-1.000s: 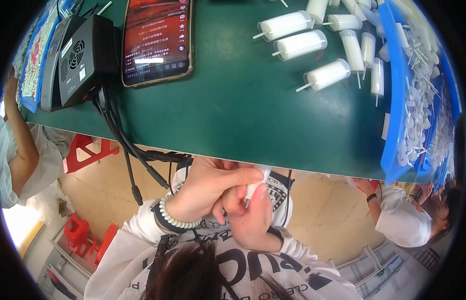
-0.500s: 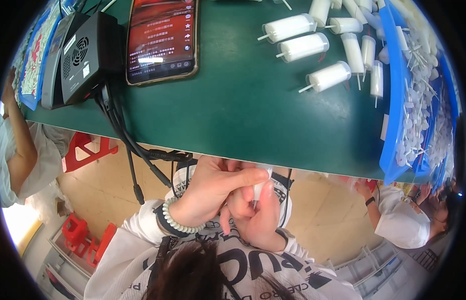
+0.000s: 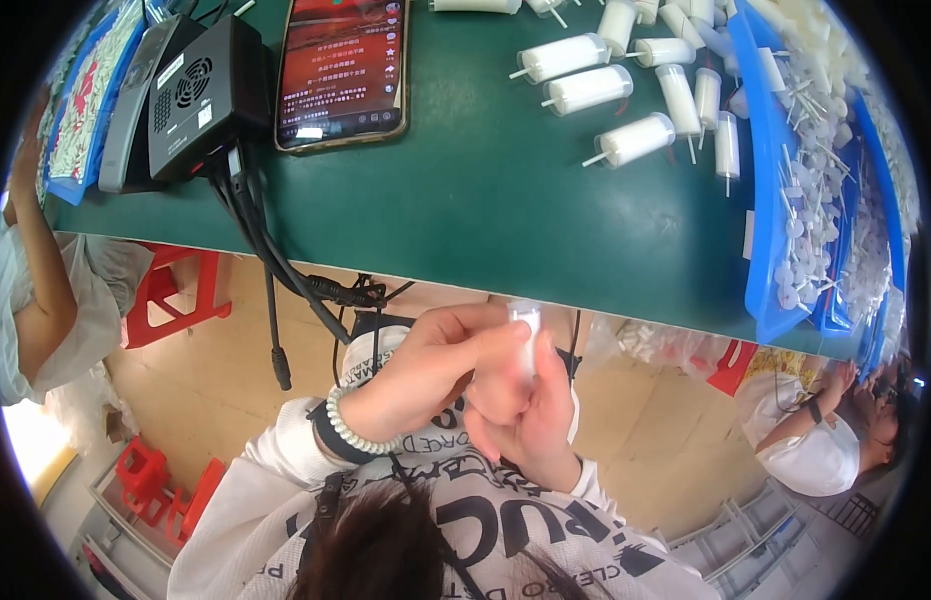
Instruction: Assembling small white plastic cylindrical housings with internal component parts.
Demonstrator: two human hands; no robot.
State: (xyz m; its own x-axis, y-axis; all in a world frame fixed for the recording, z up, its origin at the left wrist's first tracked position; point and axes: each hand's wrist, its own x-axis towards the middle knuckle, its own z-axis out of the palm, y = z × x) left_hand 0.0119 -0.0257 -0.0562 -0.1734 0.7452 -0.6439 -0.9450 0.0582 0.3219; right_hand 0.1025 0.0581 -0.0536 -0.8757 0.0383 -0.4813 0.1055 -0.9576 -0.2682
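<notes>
Just off the near edge of the green table, my two hands meet around one small clear plastic tube with white filling. The fingers of my left hand pinch the tube near its upper end, and a coiled pale band circles that wrist. From the other side, my right hand closes its thumb and fingers on the tube's lower part. That lower end is mostly hidden by fingers. Similar white-filled tubes with thin sticks lie farther off on the table.
Blue trays of small white stemmed parts line the table's right side. A phone and a black vented box with cables lie at left. Co-workers sit on both sides, one with a forearm at left. Red stools stand below.
My hands have shifted slightly, and the tube's clear end now shows more above my left fingers. The thin stick at its lower end has gone from sight. The whole view has tilted a little.
</notes>
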